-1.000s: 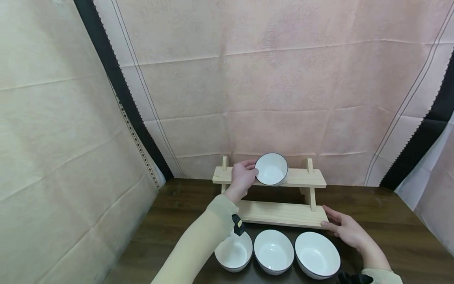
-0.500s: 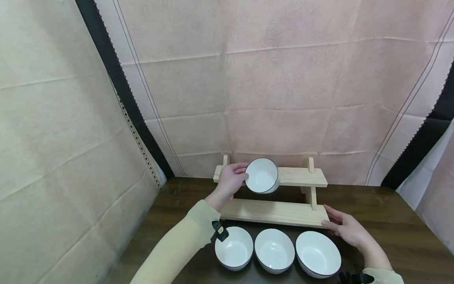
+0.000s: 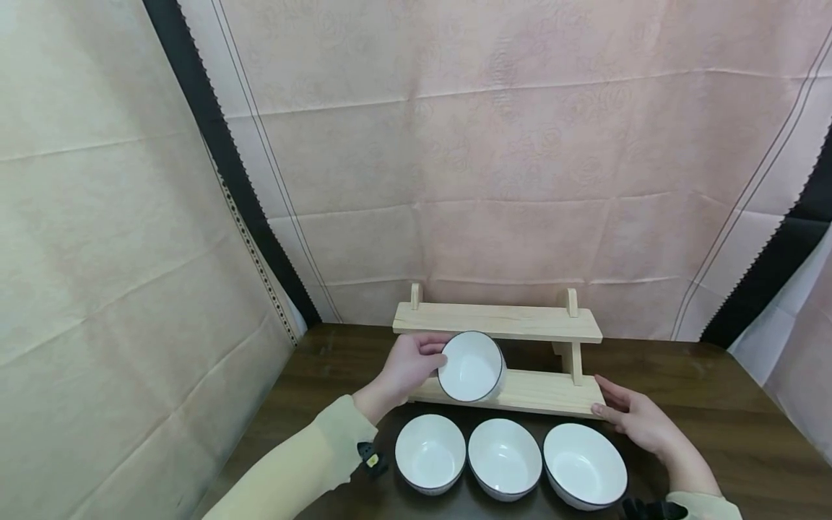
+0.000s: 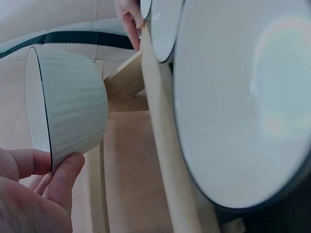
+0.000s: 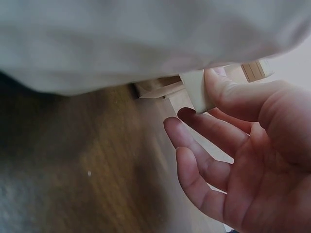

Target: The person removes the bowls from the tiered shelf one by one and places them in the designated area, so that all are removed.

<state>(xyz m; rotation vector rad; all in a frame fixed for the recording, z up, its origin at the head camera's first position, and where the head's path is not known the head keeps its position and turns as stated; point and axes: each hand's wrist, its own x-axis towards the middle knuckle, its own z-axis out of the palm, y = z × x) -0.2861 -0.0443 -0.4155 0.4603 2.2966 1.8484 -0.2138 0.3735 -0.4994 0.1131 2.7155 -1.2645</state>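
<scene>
My left hand [image 3: 404, 367] pinches the rim of a white bowl [image 3: 472, 366] with a thin dark edge. The bowl is tilted, its inside toward the head camera, overlapping the lower board of a two-tier wooden rack [image 3: 507, 321]. Fluted outer sides of the held bowl [image 4: 73, 99] show in the left wrist view, thumb and fingers at its rim. At the rack's right end, my right hand [image 3: 640, 422] grips the lower board; the right wrist view has the thumb [image 5: 226, 94] on the board's end and fingers below.
Three more white bowls stand in a row in front of the rack: left bowl [image 3: 430, 453], middle bowl [image 3: 505, 458], right bowl [image 3: 585, 466]. They sit on a dark brown wooden table [image 3: 292, 404]. Pale cloth hangings [image 3: 520, 144] rise behind and at the sides.
My left hand has brought the bowl down and slightly left, from in front of the upper board to the lower one. The right hand stays at the rack's end.
</scene>
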